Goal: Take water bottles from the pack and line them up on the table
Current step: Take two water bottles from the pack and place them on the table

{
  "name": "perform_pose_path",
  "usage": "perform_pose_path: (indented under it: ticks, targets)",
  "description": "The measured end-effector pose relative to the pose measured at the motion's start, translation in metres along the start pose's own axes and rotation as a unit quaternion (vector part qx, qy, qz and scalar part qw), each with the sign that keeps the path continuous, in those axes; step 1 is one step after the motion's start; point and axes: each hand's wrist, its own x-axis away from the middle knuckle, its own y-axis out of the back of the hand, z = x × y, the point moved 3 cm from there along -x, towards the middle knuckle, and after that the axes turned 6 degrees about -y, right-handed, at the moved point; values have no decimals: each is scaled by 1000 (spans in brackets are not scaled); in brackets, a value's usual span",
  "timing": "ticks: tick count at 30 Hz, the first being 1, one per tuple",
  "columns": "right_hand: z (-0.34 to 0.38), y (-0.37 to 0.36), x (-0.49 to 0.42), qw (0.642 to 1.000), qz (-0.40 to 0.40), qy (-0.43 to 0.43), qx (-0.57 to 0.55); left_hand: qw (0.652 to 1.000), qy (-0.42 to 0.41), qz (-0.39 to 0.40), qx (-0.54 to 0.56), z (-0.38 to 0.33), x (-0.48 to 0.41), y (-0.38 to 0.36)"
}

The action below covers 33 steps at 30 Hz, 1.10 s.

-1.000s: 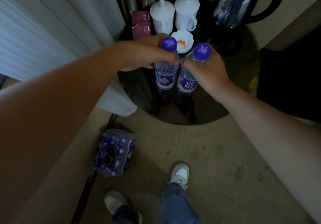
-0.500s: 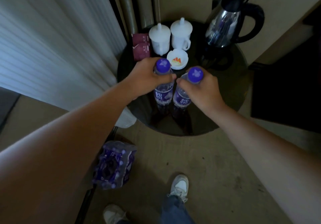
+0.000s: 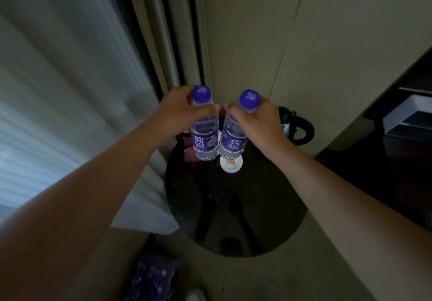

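Observation:
Two clear water bottles with purple caps and purple labels are held upright side by side above the far part of the round black table (image 3: 236, 219). My left hand (image 3: 177, 111) grips the neck of the left bottle (image 3: 203, 134). My right hand (image 3: 256, 120) grips the neck of the right bottle (image 3: 233, 140). Both bottle bases hang above the tabletop, not touching it. The plastic-wrapped pack of bottles (image 3: 154, 277) lies on the floor at the bottom left, partly cut off by the frame.
A small white dish (image 3: 231, 164) sits on the table under the right bottle. A dark red box (image 3: 189, 152) shows behind the left bottle. The kettle's black handle (image 3: 299, 127) pokes out behind my right hand. Curtains hang left; a dark desk stands right.
The view has tilted up and closer. Both bottles now appear lifted off the tabletop and carried toward the far side, over the dish. The white cups are hidden now.

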Motion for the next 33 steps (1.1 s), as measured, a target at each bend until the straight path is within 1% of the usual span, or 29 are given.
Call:
perform_pose_path:
  ticks: [4,7,9,11,15,18,22,26,30,33]
  targets:
    - [24,-4,-51,998,-58,17,-6,998,-10,-41,49,-12,-48,26]
    - [24,-8,-88,995,-93,-11,-16,995,-8,-52,80,0,-87,35]
    - [17,-11,-113,994,-101,-25,-14,995,-6,-54,84,13,-115,34]
    - [6,-20,-136,995,-90,-33,6,995,6,-57,87,33,-140,31]
    - [-27,-29,-167,994,-92,-46,23,992,10,-39,121,67,-170,6]
    - [-59,-26,-184,992,-105,-58,27,993,7,-21,118,94,-190,-23]
    - [-97,-13,-205,985,-129,-54,99,991,32,7,132,123,-214,-60]
    - [-126,-1,-224,979,-109,-68,157,983,70,32,169,143,-232,-89]
    - [-152,-4,-235,972,-62,-100,201,983,93,43,153,156,-244,-106]
    - [-162,-8,-241,969,-32,-100,225,984,95,52,142,158,-252,-113]
